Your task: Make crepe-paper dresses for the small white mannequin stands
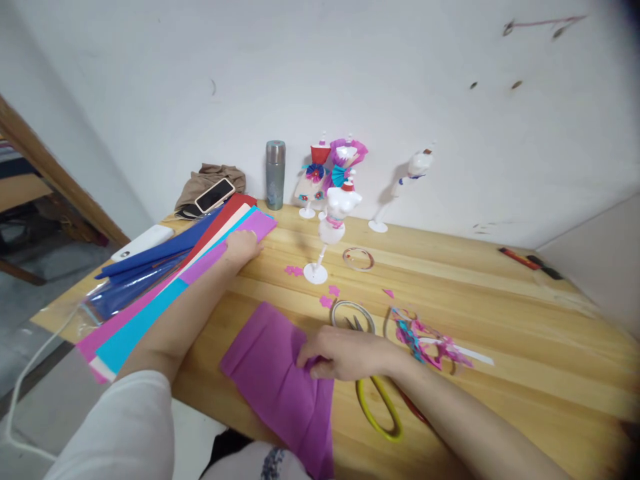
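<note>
My left hand (243, 247) rests on a stack of coloured sheets (145, 320) in purple, blue, red, pink and cream at the left of the table; its fingertips are too small to make out clearly. My right hand (333, 353) bends its fingers onto a folded purple sheet (270, 373), which hangs over the table's front edge. Whether the sheet is pinched between those fingers is hard to see. Beside and partly under the right hand lie scissors with yellow handles (380, 420) and a roll of tape (353, 307).
Several small white mannequins stand at the back, the nearest (333, 230) bare-shouldered. A grey flask (275, 175), a phone (215, 195) on brown cloth and a white device (145, 243) are at the left. Right of the scissors lie paper scraps (430, 343); a clear ring (359, 259) sits mid-table.
</note>
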Available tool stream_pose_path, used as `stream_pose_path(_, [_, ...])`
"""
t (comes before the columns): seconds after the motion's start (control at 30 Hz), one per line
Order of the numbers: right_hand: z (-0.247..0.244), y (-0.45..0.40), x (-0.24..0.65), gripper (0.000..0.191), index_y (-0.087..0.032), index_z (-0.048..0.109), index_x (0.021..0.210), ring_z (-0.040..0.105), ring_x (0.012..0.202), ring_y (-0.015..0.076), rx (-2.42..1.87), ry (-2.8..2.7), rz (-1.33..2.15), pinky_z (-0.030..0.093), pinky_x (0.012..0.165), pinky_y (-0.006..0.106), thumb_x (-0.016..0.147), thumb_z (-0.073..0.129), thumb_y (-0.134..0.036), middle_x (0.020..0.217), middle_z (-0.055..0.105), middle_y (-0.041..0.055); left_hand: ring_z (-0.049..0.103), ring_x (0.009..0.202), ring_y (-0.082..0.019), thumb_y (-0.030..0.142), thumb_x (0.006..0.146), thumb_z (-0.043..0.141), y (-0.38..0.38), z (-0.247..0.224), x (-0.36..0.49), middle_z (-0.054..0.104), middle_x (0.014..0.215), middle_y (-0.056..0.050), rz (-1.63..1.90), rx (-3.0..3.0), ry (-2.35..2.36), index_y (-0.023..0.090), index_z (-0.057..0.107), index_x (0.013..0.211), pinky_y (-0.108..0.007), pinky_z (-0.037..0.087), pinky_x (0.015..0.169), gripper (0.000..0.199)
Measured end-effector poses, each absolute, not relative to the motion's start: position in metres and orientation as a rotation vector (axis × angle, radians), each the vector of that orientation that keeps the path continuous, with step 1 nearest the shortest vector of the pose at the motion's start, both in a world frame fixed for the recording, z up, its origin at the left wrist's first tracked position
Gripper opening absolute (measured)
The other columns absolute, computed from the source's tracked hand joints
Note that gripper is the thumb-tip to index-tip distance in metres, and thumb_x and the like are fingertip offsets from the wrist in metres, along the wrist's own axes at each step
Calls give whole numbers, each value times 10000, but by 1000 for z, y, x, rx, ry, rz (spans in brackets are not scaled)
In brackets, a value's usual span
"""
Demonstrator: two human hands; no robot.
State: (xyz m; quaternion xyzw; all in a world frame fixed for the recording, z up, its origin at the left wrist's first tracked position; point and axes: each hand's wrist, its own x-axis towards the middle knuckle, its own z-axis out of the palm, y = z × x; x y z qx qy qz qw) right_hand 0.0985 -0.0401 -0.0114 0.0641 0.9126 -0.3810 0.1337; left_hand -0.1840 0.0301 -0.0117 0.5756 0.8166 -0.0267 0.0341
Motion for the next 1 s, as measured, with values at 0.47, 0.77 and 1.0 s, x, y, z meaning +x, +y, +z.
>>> stream_pose_path(0.47, [-14,-39,97,234,-144,761,1022,573,718,122,157,2659,-1118,404,654,213,840,616,-127,852,721,39,650,1118,-374,245,891,488,30,7,-266,653,1200,-315,3,1360,2913,-3,637,1192,-431,513,872,417])
stream_pose_path(0.77, [-12,-40,97,225,-167,768,1008,567,699,117,196,2653,-1143,399,646,217,843,618,-139,847,723,25,642,1134,-365,73,903,338,25,12,-236,652,1155,-319,53,1512,2966,-21,623,1182,-427,500,881,409])
stream_pose_path(1.0, [-18,-38,97,298,-160,764,1082,658,792,160,204,2617,-1158,452,727,248,827,613,-134,952,769,64,667,1075,-348,40,925,316,22,-6,-174,682,1058,-286,-8,1662,2805,-4,642,1129,-425,502,841,387])
